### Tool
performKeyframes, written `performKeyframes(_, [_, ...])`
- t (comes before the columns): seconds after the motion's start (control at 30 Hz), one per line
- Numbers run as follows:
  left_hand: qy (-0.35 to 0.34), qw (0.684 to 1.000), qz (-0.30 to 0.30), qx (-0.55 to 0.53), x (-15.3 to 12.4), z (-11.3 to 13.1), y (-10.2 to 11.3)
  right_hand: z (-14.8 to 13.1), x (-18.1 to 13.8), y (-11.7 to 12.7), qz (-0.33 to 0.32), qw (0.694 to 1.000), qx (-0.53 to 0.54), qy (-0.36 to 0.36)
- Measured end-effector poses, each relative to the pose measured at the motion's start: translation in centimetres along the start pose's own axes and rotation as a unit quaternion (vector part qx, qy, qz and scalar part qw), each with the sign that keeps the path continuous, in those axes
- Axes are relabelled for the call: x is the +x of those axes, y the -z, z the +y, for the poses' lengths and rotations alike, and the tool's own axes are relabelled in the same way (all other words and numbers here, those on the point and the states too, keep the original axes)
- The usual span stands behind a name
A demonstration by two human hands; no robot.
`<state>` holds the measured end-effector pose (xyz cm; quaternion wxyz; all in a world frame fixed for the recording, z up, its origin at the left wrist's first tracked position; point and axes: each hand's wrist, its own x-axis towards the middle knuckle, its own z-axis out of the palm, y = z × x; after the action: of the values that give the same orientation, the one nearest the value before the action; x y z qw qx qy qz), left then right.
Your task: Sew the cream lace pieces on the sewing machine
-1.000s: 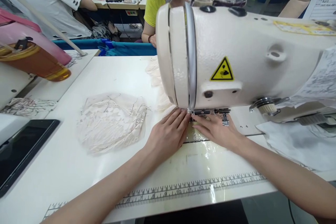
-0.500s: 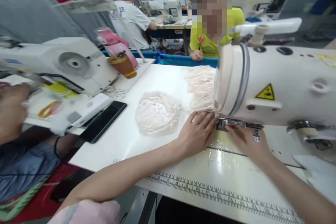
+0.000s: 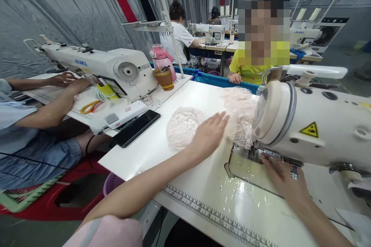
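Note:
My left hand (image 3: 210, 133) is above the white table, fingers stretched out and holding nothing. Its fingertips are beside a gathered pale pink lace fabric (image 3: 242, 131), whose near end lies at the presser foot (image 3: 256, 153) of the sewing machine (image 3: 319, 119). A round, pale lace piece (image 3: 182, 125) lies left of that hand, partly covered by it. My right hand (image 3: 285, 177) is at the front of the presser foot, one finger reaching toward it. Its visible fingers look extended and the rest are hidden under the machine arm; I see nothing held.
A black phone (image 3: 137, 128) lies on the table's left side. Further left, a co-worker's hands (image 3: 72, 81) are at another sewing machine (image 3: 110, 65). An amber cup (image 3: 164, 78) and a pink bottle (image 3: 162, 58) stand behind. A person in yellow (image 3: 249, 65) is across the table.
My left hand has lifted away from the presser foot and moved left, uncovering the lace end there. My right hand stays by the foot. The camera view has shifted.

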<state>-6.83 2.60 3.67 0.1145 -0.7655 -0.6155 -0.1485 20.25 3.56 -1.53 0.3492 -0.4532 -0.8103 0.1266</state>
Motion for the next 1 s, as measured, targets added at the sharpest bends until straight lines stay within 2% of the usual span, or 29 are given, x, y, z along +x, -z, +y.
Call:
performKeyframes(0.07, [0.114, 0.993, 0.003, -0.027, -2.8, -1.6, 0.8, -0.1, 0.1, 0.0, -0.002, 1.0, 0.016, -0.004])
performKeyframes(0.1, [0.176, 0.981, -0.003, -0.08, -3.9, -2.3, 1.1, -0.1, 0.2, 0.0, -0.005, 1.0, 0.022, -0.005])
performKeyframes(0.17, [0.244, 0.956, -0.009, -0.162, -5.4, -3.3, 1.4, 0.1, 0.2, -0.1, -0.013, 1.0, 0.024, -0.004])
performKeyframes(0.3, [0.292, 0.925, 0.016, -0.242, -5.8, -5.0, 1.8, 0.7, 0.0, -0.4, -0.02, 1.0, 0.018, -0.004])
performKeyframes(0.47, [0.368, 0.854, 0.11, -0.351, -4.5, -8.4, 4.2, 0.5, 0.0, -0.4, 0.004, 1.0, 0.01, 0.011])
performKeyframes(0.53, [0.378, 0.807, 0.17, -0.42, -4.2, -8.6, 5.4, 0.3, 0.2, -0.3, 0.012, 1.0, 0.012, 0.023])
performKeyframes(0.57, [0.376, 0.762, 0.21, -0.483, -4.1, -8.0, 5.7, 0.2, 0.3, -0.2, 0.016, 0.999, 0.012, 0.028])
performKeyframes(0.6, [0.364, 0.723, 0.227, -0.541, -4.1, -7.1, 5.9, 0.1, 0.4, -0.1, 0.019, 0.999, 0.012, 0.031])
performKeyframes(0.63, [0.343, 0.71, 0.207, -0.579, -4.1, -5.8, 6.0, 0.0, 0.5, -0.1, 0.02, 0.999, 0.01, 0.035])
performKeyframes(0.67, [0.31, 0.731, 0.149, -0.589, -4.2, -4.3, 5.8, -0.1, 0.5, 0.0, 0.023, 0.999, 0.006, 0.034])
performKeyframes(0.7, [0.257, 0.776, 0.048, -0.574, -4.2, -2.5, 5.5, -0.2, 0.6, 0.0, 0.016, 0.999, 0.003, 0.032])
performKeyframes(0.73, [0.174, 0.814, -0.076, -0.55, -4.3, -0.6, 5.1, -0.2, 0.6, 0.0, 0.016, 0.999, -0.004, 0.032])
performKeyframes(0.77, [0.088, 0.834, -0.166, -0.519, -4.4, 1.2, 4.7, -0.3, 0.7, 0.0, 0.023, 0.999, -0.015, 0.03])
performKeyframes(0.8, [0.001, 0.848, -0.218, -0.483, -4.4, 2.8, 4.2, -0.3, 0.7, 0.0, 0.029, 0.998, -0.028, 0.037])
performKeyframes(0.83, [-0.078, 0.858, -0.234, -0.45, -4.5, 4.3, 3.8, -0.3, 0.7, 0.1, 0.031, 0.998, -0.038, 0.044])
performKeyframes(0.9, [-0.178, 0.879, -0.207, -0.391, -4.5, 6.3, 3.1, -0.3, 0.7, 0.2, 0.027, 0.996, -0.054, 0.06])
performKeyframes(0.97, [-0.203, 0.913, -0.149, -0.321, -4.4, 7.2, 2.5, -0.4, 0.8, 0.4, 0.012, 0.995, -0.047, 0.086])
performKeyframes(1.0, [-0.202, 0.93, -0.125, -0.281, -4.3, 7.4, 2.2, -0.5, 0.8, 0.5, 0.002, 0.992, -0.037, 0.122])
